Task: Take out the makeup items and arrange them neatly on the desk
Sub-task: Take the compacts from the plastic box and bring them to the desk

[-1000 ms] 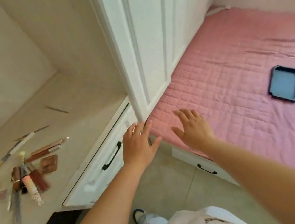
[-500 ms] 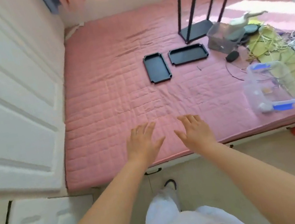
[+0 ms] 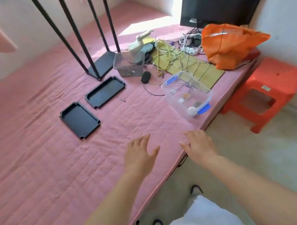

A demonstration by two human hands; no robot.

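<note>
Pink quilted mattress fills most of the view, laid low beside a pale tiled floor.
Black monitor: leaning against the wall at the mattress's far right corner.
Orange bag: in front of the monitor, slumped on the mattress edge.
Orange plastic stool: on the floor, just beside the mattress, right of the bag.
Black rack: four thin legs rising from a flat base on the mattress.
Clear storage box: blue latches, near the mattress's right edge, holding a few small items too blurred to identify; the makeup items of the task cannot be told apart here.
Two black trays: empty, side by side but apart, left of the box.
Grey basket: beside the rack base, next to a tangle of cables on a yellow mat.
Left hand: fingers spread, holding nothing, above the mattress.
Right hand: fingers spread, holding nothing, over the mattress edge, nearer the clear box.
</note>
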